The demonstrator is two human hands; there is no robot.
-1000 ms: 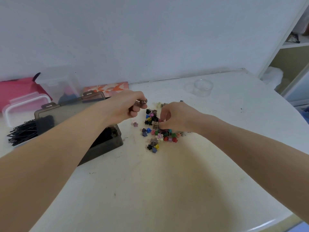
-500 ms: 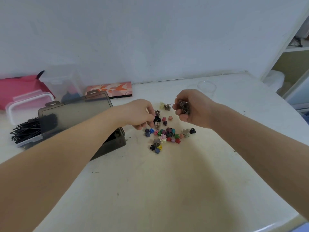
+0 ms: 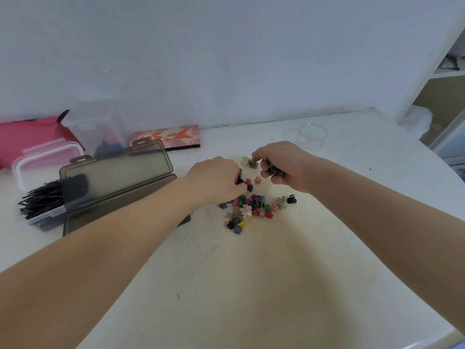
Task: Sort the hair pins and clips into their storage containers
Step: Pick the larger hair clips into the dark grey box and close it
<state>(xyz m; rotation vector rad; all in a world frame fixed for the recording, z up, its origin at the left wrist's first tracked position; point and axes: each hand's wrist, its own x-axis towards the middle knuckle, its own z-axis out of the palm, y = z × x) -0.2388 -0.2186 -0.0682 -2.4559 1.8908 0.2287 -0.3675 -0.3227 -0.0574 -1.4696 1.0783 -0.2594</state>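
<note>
Both hands at the clip pile.
Left hand pinches a dark clip; right hand clenches several dark clips.

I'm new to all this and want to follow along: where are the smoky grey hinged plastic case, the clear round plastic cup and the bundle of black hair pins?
Smoky grey hinged plastic case (image 3: 118,172): head view, raised lid.
Clear round plastic cup (image 3: 312,134): head view, side wall.
Bundle of black hair pins (image 3: 41,200): head view, middle of bundle.
</note>
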